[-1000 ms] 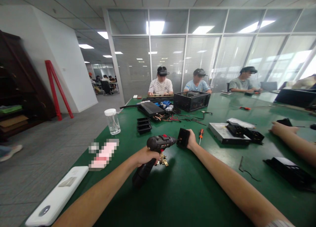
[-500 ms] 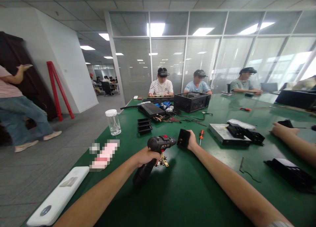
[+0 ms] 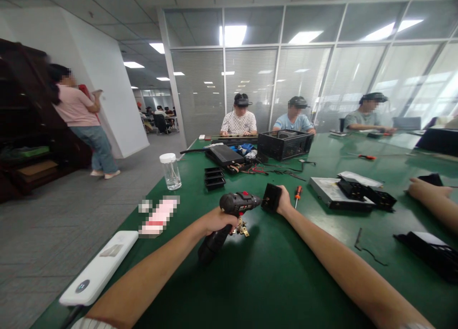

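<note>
My left hand [image 3: 221,221] is wrapped round the grip of a black cordless drill [image 3: 239,202], whose chuck points right. The tip is close to a small black box-shaped part [image 3: 272,197]; whether they touch I cannot tell. That part is tilted up off the table in my right hand [image 3: 284,201], held by its right side. Beneath the drill lies a small heap of brass-coloured metal pieces [image 3: 244,230]. An orange-handled screwdriver [image 3: 298,193] rests just right of my right hand.
Black trays [image 3: 214,178], a lidded clear jar [image 3: 171,172] and a white power strip [image 3: 102,267] are on the left. A black open case [image 3: 285,144] stands behind. A metal drive box [image 3: 336,195] lies right, near another person's hand [image 3: 427,190].
The whole view has shifted, so the table things appear slightly further right and higher. The standing person at the left has moved towards the pillar. Both my hands keep their holds.
</note>
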`<state>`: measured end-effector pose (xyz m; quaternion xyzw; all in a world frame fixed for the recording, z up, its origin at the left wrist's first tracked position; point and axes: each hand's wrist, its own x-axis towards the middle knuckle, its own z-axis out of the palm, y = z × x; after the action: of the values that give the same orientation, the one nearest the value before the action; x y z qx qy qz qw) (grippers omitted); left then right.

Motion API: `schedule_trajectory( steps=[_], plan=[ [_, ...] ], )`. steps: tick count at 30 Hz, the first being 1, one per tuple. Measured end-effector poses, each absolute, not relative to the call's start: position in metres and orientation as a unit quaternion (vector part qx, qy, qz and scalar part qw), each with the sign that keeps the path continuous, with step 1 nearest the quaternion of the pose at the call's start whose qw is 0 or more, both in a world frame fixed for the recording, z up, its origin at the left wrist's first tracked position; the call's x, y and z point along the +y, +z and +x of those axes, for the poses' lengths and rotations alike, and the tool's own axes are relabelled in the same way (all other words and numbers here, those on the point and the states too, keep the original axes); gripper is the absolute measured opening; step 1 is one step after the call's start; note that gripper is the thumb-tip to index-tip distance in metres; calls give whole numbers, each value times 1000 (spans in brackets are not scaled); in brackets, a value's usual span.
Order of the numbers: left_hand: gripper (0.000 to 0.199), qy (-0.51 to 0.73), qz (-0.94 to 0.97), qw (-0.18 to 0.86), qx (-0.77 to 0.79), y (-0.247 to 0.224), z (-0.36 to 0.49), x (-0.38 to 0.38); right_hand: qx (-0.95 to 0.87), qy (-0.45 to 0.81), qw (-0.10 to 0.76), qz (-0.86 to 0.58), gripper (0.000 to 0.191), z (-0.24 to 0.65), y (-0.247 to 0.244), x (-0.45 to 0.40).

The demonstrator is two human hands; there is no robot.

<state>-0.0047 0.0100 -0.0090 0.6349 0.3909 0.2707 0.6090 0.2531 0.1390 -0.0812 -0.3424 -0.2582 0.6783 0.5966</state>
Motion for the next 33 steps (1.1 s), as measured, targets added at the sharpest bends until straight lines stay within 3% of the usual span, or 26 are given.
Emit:
schedule_trajectory(
  steps=[33],
  plan=[
    [8,267,628,614,397,-9,-5,10,-245,678,594,-356,21,249,-71,129]
  ],
)
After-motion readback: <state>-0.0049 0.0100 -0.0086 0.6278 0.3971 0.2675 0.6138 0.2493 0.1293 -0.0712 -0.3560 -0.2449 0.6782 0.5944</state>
